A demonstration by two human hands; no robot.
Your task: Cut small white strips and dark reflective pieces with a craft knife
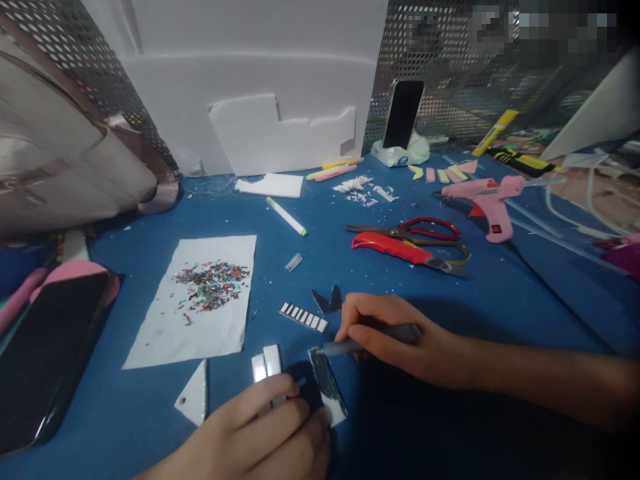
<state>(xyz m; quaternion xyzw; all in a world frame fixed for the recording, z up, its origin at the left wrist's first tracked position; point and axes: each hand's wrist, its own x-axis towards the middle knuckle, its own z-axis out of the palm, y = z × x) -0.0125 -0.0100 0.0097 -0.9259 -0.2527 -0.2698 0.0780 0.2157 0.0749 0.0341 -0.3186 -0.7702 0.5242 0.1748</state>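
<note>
My right hand [385,333] is closed around a grey marker [350,345], its tip on the upper end of a small flat white piece [327,383]. Most of that piece is coloured black, with white left at its lower end. My left hand [270,433] has curled fingers, the fingertips pressed at the piece's lower left edge; the thumb is hidden. Partly under the left fingers lie two short white strips [273,362]. A black-and-white striped strip [303,317] and a black notched piece [328,300] lie just above the marker tip.
On the left, a paper sheet [165,320] holds colourful bits beside a dark phone [55,353]. A white triangular piece [195,393] is near my left hand. Scissors [440,230], a red-handled cutter [390,248] and a pink glue gun [493,203] lie right. White boards [280,137] stand behind.
</note>
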